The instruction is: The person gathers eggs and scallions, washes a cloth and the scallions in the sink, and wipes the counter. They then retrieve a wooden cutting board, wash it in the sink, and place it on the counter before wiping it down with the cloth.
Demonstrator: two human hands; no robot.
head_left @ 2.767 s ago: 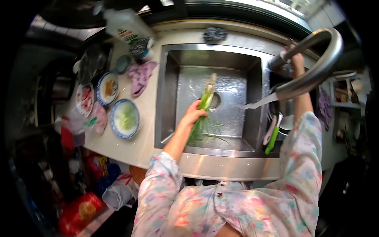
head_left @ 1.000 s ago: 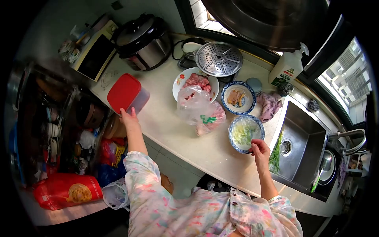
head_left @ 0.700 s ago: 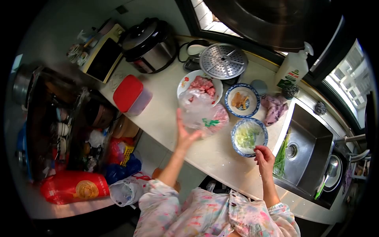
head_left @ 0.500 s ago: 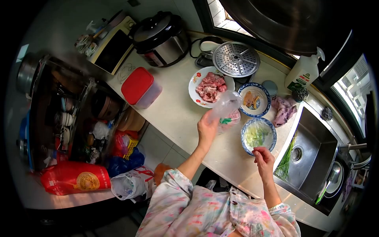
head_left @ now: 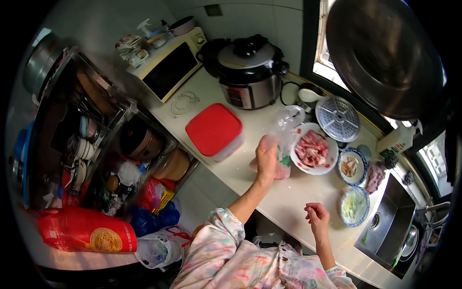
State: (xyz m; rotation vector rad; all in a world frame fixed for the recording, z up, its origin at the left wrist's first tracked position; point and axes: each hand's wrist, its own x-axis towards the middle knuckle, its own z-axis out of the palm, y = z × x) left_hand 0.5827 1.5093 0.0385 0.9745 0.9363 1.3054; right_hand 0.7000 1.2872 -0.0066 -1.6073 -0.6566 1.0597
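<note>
Left hand (head_left: 267,156), frame centre: gripping clear plastic bag with pink contents and green print (head_left: 283,164). Bag sits just left of white flower-rimmed plate of raw meat (head_left: 332,150), right of red-lidded translucent plastic box (head_left: 214,129). Right hand (head_left: 318,217), lower right of centre: fingers bent, can't tell if closed; nearest round blue-and-white bowl of pale greens (head_left: 342,206).
</note>
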